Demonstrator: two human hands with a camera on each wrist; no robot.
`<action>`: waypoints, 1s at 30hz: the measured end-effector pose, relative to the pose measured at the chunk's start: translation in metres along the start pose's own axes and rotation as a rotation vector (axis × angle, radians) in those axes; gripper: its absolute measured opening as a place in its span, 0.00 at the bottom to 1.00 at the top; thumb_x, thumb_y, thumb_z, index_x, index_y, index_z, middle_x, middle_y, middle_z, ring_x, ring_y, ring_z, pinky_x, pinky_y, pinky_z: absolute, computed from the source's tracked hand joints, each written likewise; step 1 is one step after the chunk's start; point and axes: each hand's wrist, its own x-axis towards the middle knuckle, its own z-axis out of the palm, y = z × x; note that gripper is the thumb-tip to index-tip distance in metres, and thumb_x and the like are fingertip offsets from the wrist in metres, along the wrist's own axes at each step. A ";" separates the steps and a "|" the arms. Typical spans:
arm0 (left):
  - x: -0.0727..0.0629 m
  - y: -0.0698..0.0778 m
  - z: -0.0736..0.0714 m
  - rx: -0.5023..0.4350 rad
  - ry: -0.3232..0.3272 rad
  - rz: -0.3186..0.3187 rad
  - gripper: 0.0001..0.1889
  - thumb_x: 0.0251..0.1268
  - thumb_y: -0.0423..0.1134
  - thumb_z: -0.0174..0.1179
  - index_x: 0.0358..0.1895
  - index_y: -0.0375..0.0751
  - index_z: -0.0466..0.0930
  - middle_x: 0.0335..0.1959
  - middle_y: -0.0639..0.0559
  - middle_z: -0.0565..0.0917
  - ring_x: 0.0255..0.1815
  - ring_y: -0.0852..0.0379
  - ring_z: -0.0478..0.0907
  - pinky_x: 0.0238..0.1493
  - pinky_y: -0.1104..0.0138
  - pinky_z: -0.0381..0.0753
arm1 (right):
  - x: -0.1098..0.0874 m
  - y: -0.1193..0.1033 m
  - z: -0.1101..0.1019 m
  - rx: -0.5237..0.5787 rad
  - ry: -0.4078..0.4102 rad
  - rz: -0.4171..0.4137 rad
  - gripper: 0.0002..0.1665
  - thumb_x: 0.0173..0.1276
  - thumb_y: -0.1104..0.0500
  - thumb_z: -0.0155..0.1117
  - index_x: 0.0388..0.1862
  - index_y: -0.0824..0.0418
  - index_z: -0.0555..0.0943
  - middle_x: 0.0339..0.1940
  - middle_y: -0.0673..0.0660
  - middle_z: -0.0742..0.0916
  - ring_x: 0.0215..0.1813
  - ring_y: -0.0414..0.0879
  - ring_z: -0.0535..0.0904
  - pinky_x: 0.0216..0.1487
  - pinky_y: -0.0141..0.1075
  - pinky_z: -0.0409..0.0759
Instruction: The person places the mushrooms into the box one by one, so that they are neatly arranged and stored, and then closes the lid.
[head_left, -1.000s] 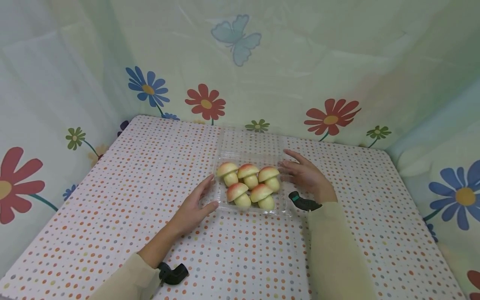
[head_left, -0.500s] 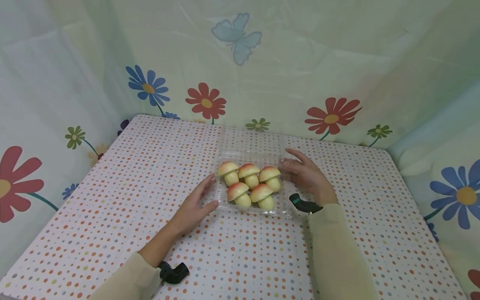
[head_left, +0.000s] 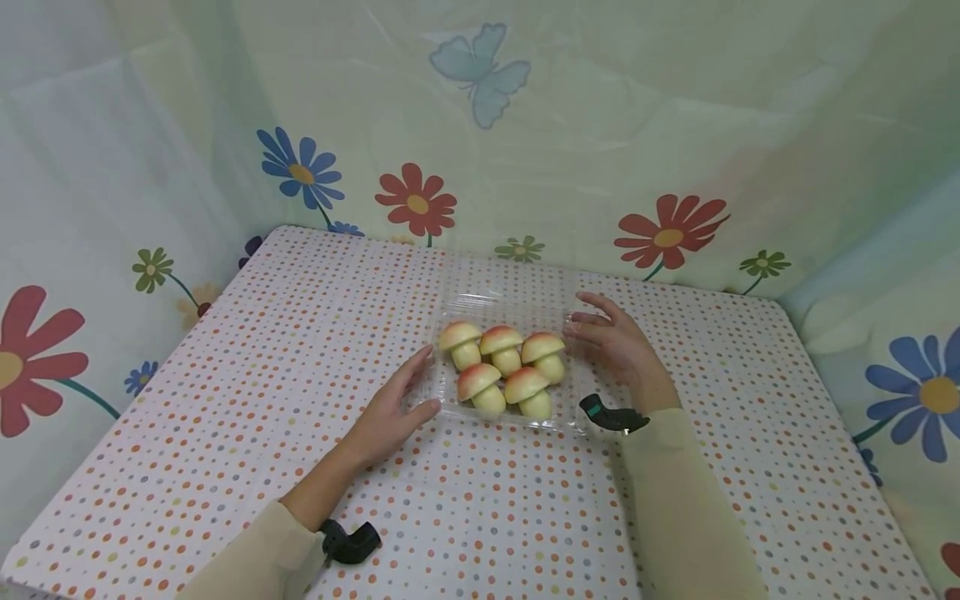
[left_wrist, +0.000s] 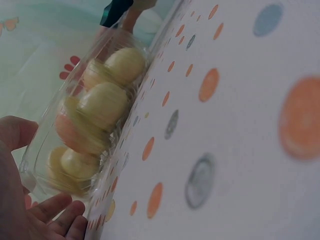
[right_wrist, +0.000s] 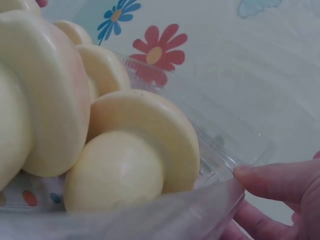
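Observation:
A clear plastic clamshell box (head_left: 564, 429) lies in the middle of the table in the head view, its lid (head_left: 480, 298) folded back toward the wall. Several mushroom-shaped pieces (head_left: 527, 385), cream with reddish caps, sit inside in two rows. My left hand (head_left: 390, 412) is at the box's left side, fingers fairly straight and thumb apart near the front corner. At the right side, my right hand (head_left: 621, 346) has loosely bent fingers. In the right wrist view its thumb (right_wrist: 275, 180) touches the box's edge, with other fingers outside and lower; their contact is partly hidden.
A dotted cloth (head_left: 480, 517) covers the table. Behind and at both sides hangs a pale curtain (head_left: 570, 158) printed with flowers and a butterfly. Black wrist mounts (head_left: 351, 542) sit on both forearms.
The whole head view has shifted slightly. My right fingers have moved a little against the box's right edge. The box, pieces and left hand stay nearly as they were.

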 end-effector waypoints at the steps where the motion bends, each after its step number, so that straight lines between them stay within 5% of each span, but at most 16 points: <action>1: 0.000 0.000 0.000 -0.001 0.000 0.002 0.42 0.76 0.41 0.60 0.85 0.53 0.47 0.83 0.43 0.59 0.84 0.40 0.56 0.84 0.44 0.55 | 0.000 0.000 0.000 0.000 -0.002 0.000 0.44 0.77 0.63 0.62 0.85 0.51 0.55 0.71 0.60 0.73 0.51 0.37 0.85 0.57 0.31 0.85; 11: 0.002 0.001 -0.001 0.002 0.010 -0.011 0.41 0.75 0.41 0.60 0.85 0.54 0.48 0.84 0.46 0.59 0.84 0.43 0.56 0.84 0.48 0.54 | -0.002 -0.003 -0.001 -0.001 0.009 -0.045 0.41 0.76 0.64 0.63 0.83 0.55 0.57 0.64 0.57 0.78 0.48 0.35 0.86 0.53 0.29 0.87; 14: 0.001 0.002 0.000 0.001 0.008 -0.017 0.41 0.75 0.41 0.60 0.85 0.54 0.48 0.84 0.45 0.59 0.84 0.42 0.55 0.84 0.47 0.54 | -0.005 -0.003 -0.002 -0.037 -0.008 -0.059 0.39 0.77 0.62 0.62 0.81 0.57 0.57 0.68 0.61 0.76 0.49 0.35 0.85 0.54 0.29 0.86; 30: -0.001 0.001 0.001 0.026 0.011 0.002 0.42 0.75 0.41 0.61 0.85 0.54 0.48 0.84 0.45 0.59 0.84 0.43 0.55 0.84 0.47 0.54 | -0.017 -0.004 -0.006 -0.239 -0.026 -0.170 0.28 0.78 0.61 0.61 0.71 0.56 0.63 0.72 0.67 0.75 0.56 0.43 0.82 0.60 0.45 0.87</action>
